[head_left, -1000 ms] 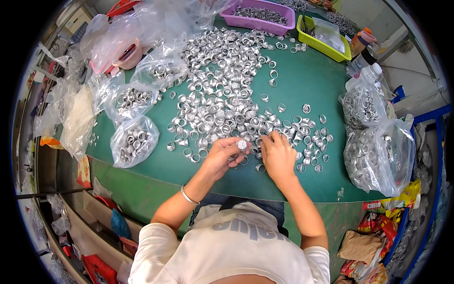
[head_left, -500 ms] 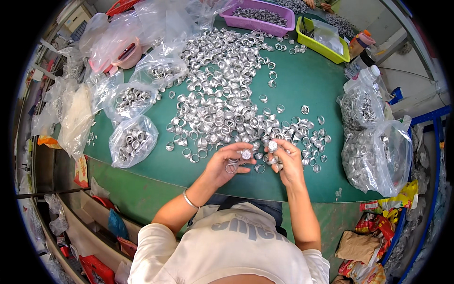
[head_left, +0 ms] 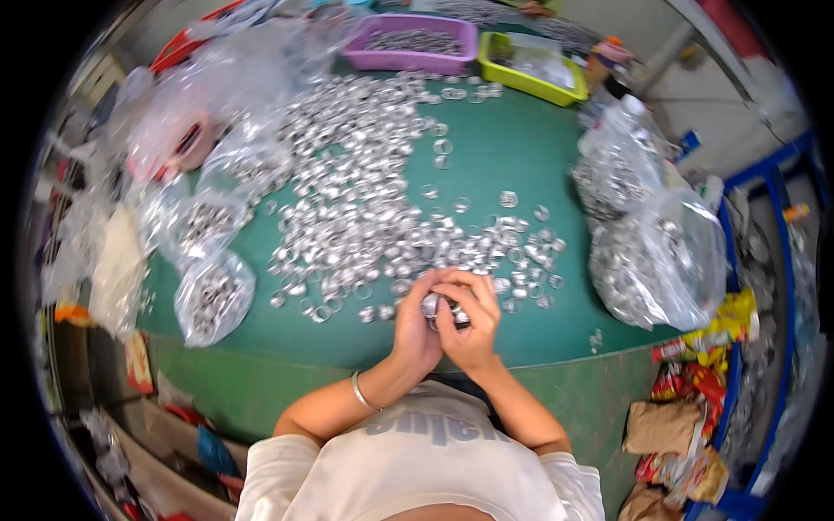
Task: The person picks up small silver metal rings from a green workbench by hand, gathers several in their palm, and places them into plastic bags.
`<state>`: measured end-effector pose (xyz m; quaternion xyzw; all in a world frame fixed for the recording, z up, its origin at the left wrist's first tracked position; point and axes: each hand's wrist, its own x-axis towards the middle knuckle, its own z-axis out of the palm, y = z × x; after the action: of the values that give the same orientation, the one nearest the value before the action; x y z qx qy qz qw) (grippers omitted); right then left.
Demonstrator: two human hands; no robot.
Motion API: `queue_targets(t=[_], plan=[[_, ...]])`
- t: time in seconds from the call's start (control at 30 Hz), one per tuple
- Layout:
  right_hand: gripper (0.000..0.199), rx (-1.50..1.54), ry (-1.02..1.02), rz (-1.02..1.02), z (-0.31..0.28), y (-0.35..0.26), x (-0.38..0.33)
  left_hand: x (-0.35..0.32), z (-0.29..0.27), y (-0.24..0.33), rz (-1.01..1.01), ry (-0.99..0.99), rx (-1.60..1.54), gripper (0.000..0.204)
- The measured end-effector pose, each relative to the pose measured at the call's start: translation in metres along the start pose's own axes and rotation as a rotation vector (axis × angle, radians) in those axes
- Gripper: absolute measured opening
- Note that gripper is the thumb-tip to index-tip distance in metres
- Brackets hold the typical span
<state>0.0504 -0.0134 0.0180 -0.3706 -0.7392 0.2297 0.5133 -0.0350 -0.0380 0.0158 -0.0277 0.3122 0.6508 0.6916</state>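
Note:
My left hand [head_left: 416,332] and my right hand [head_left: 473,323] are brought together over the near part of the green table. Cupped between them are several silver-coloured metal rings [head_left: 431,304]. The left fingers curl around the rings from below and behind. Over the top close the fingers of the right hand, its thumb pressed against the rings. Motion blur hides how many each hand holds. Just beyond my fingers spreads a large heap of similar rings [head_left: 347,195], with looser ones scattered to the right of it.
Clear plastic bags of rings stand at left [head_left: 215,298] and right [head_left: 658,260]. A purple basket [head_left: 411,60] and a lime-green tray [head_left: 532,81] sit at the far side. The green table [head_left: 495,148] has a curved near edge. Blue metal shelving [head_left: 773,174] rises at right.
Both hands, apart before with rings in each, have come together and closed around the rings. My view has turned, shifting the table's contents leftward.

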Motion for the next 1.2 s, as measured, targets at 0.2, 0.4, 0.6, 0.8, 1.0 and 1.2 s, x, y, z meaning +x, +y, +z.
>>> queue_targets(t=[0.2,0.4,0.6,0.8,1.0,1.2], plan=[[0.013,0.126,0.391,0.156,-0.042,0.007,0.013,0.01,0.069,-0.038,0.135,-0.223,0.308,0.026],[0.021,0.125,0.829,0.285,-0.181,0.021,0.091,0.046,0.228,-0.113,-0.184,-0.606,0.313,0.028],[0.036,-0.158,0.548,0.586,-0.281,0.106,0.107,0.081,0.293,-0.146,-0.256,-0.657,0.628,0.044],[0.025,-0.833,0.2,0.226,-0.27,0.075,0.073,0.063,0.232,-0.041,-0.171,-0.911,0.756,0.032],[0.027,-0.325,-0.166,0.042,-0.13,0.021,0.056,0.049,0.09,0.084,0.444,-0.517,1.129,0.026],[0.044,-0.27,-0.522,-0.105,-0.004,0.062,0.043,0.053,-0.029,0.07,0.914,-0.334,2.199,0.048]])
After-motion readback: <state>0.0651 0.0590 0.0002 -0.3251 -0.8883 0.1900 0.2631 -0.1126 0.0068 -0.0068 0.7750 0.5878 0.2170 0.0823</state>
